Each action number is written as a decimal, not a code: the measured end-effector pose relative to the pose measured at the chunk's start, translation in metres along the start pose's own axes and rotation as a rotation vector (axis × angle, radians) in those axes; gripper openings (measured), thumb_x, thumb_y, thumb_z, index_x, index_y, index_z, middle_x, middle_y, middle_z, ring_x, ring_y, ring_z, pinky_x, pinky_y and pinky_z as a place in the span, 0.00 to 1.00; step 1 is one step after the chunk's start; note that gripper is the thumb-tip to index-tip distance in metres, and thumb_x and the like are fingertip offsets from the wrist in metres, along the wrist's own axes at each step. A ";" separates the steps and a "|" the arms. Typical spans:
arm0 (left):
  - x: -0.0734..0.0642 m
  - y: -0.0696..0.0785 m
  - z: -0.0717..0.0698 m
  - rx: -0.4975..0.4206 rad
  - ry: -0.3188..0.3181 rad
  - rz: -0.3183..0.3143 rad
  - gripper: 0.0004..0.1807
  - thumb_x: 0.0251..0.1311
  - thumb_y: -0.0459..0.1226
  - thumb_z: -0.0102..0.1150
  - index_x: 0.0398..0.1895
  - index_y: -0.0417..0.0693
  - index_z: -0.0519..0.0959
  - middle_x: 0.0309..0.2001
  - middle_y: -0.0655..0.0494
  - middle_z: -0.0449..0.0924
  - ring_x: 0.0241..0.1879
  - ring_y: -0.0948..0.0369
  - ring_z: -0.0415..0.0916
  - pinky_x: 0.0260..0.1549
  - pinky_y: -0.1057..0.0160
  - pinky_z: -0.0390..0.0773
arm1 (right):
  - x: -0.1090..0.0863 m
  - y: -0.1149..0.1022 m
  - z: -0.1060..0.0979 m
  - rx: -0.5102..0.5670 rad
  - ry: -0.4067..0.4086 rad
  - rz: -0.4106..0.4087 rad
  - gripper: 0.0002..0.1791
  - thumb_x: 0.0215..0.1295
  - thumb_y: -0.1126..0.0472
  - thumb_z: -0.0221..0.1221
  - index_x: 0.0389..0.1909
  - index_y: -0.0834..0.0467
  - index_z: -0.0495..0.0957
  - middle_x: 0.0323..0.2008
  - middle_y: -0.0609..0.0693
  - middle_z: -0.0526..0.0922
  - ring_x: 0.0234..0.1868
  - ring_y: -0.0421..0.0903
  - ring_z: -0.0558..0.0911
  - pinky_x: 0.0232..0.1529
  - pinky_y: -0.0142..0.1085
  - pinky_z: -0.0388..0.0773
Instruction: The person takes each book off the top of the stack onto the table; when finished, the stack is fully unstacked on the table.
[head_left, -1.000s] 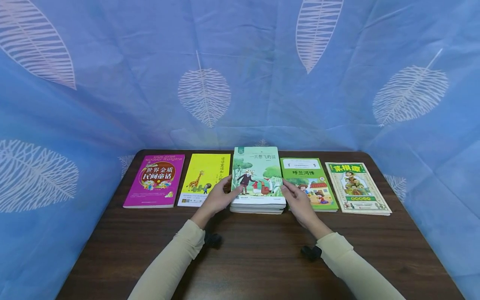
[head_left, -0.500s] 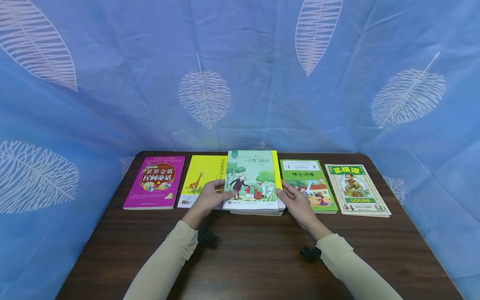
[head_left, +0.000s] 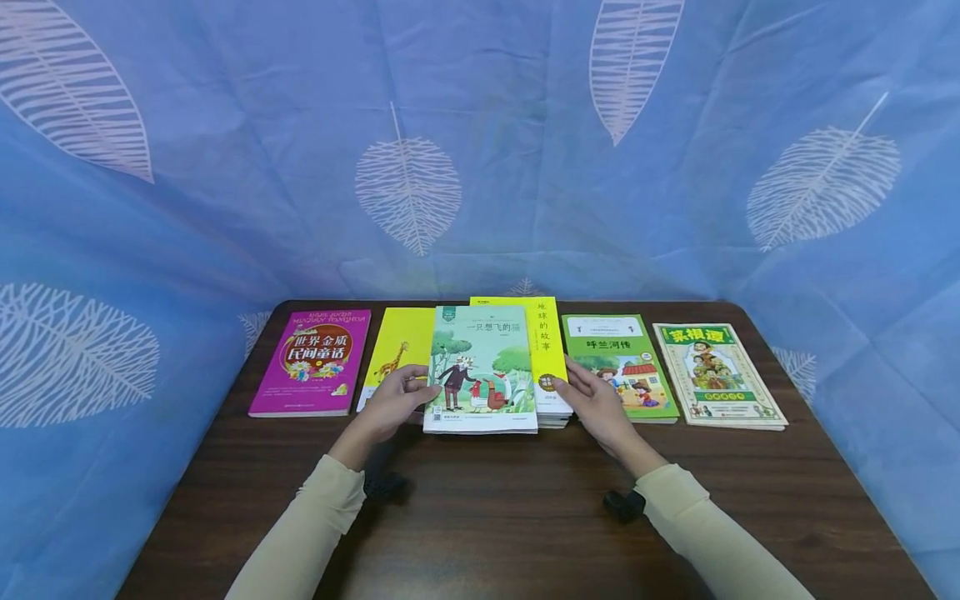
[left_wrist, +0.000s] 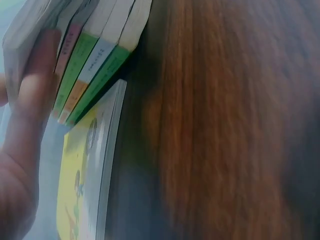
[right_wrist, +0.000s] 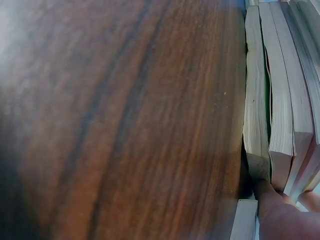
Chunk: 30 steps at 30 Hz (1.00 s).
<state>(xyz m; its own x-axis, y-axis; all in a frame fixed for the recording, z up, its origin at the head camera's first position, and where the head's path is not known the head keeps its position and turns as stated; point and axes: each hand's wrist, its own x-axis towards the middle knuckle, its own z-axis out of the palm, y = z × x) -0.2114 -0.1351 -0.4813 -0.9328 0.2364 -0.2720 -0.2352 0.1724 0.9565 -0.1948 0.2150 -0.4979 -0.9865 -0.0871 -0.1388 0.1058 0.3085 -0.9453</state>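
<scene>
Head view: near the middle of the table's [head_left: 495,517] far edge, the pale green book [head_left: 483,367] lies off-centre over the stack [head_left: 553,422], reaching past its left side toward the table's left edge and over part of the giraffe book [head_left: 405,333]. Its long axis runs from near edge to far edge. The left hand [head_left: 386,408] is the nearer grip, pinching the book's left side, thumb on the cover; the book lies to the right of that grip. The right hand [head_left: 600,408] rests against the stack's right side, its fingers fairly straight. Half a second earlier only a yellow strip showed; now the yellow book [head_left: 546,333] shows its title, the left hand and pale green book sit further left, and the right hand has hardly moved.

Left wrist view: a finger lies beneath the pale green book, with the stack's spines beyond and the giraffe book below.

Right wrist view: a fingertip touches the stack near its lower corner; how firmly it presses cannot be told.
</scene>
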 end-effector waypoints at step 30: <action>-0.146 -0.047 -0.117 0.015 0.210 -0.172 0.32 0.78 0.35 0.54 0.78 0.44 0.53 0.46 0.60 0.90 0.41 0.60 0.88 0.37 0.55 0.88 | 0.000 -0.003 0.000 -0.024 0.002 -0.009 0.43 0.76 0.39 0.60 0.84 0.49 0.55 0.80 0.57 0.66 0.78 0.54 0.70 0.70 0.46 0.72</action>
<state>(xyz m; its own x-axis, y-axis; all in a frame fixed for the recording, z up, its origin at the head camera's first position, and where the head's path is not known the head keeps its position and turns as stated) -0.0960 -0.2899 -0.4741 -0.9160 -0.0012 -0.4011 -0.3926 0.2074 0.8960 -0.1953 0.2143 -0.4950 -0.9876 -0.0881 -0.1300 0.0941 0.3304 -0.9392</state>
